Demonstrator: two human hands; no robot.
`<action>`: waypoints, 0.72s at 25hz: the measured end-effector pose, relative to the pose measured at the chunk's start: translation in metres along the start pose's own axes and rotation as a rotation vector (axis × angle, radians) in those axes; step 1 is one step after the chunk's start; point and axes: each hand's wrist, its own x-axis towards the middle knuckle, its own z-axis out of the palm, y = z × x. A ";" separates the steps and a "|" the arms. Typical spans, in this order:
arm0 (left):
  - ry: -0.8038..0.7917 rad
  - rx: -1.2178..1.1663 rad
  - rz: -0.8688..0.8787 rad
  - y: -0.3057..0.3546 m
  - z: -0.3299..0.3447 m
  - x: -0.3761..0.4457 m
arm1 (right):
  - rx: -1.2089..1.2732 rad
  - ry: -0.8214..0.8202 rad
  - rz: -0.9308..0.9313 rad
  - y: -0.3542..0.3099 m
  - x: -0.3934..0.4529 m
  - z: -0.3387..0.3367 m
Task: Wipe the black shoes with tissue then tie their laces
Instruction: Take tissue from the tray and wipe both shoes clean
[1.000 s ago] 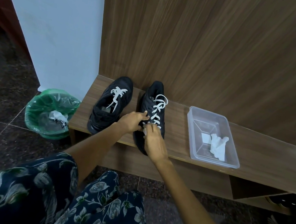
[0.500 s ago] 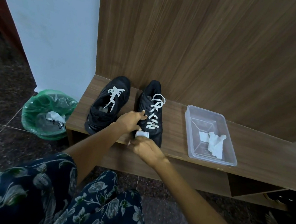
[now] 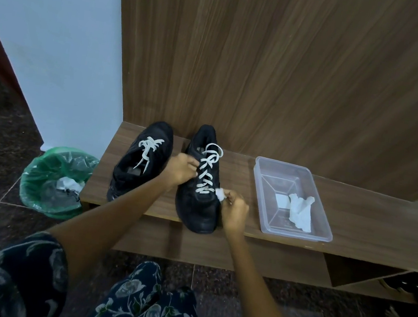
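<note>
Two black shoes stand side by side on a low wooden bench (image 3: 356, 225), toes toward the camera. The right-hand shoe (image 3: 198, 189) is at the centre of the view; its white laces (image 3: 207, 170) run loose up the tongue, with an open loop at the top. The left-hand shoe (image 3: 138, 163) sits just beside it at 9 o'clock, its laces (image 3: 149, 149) gathered in a bow. No brand mark, label or writing can be read on either shoe.

The left hand (image 3: 180, 169) grips the inner side of the right-hand shoe, fingers curled against the lacing. The right hand (image 3: 233, 213) pinches a small wad of white tissue (image 3: 220, 194) against the shoe's outer side, at 3 o'clock of the lower laces.

A clear plastic tray (image 3: 261, 183) lies on the bench at 3 o'clock of the shoes, apart from them, holding a crumpled tissue (image 3: 300, 214) and a flat white square that bears no legible print. A bin lined with a green bag (image 3: 43, 176) stands on the floor at 9 o'clock, with white paper inside
</note>
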 end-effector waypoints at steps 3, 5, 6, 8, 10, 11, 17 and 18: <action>0.153 0.078 0.054 0.020 -0.008 0.015 | 0.137 0.097 0.174 -0.018 0.034 0.008; 0.119 0.166 0.077 0.031 -0.006 0.026 | 0.186 0.106 0.183 -0.034 0.050 0.014; 0.080 0.187 0.044 0.036 -0.003 0.031 | 0.155 0.082 0.140 -0.040 0.052 0.017; 0.037 0.235 -0.012 0.043 0.004 0.038 | 0.010 0.011 -0.036 -0.040 0.038 0.018; 0.026 0.274 -0.001 0.043 0.008 0.038 | -0.119 -0.063 -0.197 -0.027 0.014 0.013; 0.030 0.293 0.024 0.040 0.008 0.037 | -0.202 -0.117 -0.267 -0.017 0.001 0.010; 0.028 0.372 0.023 0.044 0.016 0.032 | -0.074 -0.170 -0.207 -0.005 -0.057 -0.004; 0.020 0.426 -0.010 0.050 0.021 0.030 | 0.019 -0.184 -0.117 -0.007 -0.058 -0.006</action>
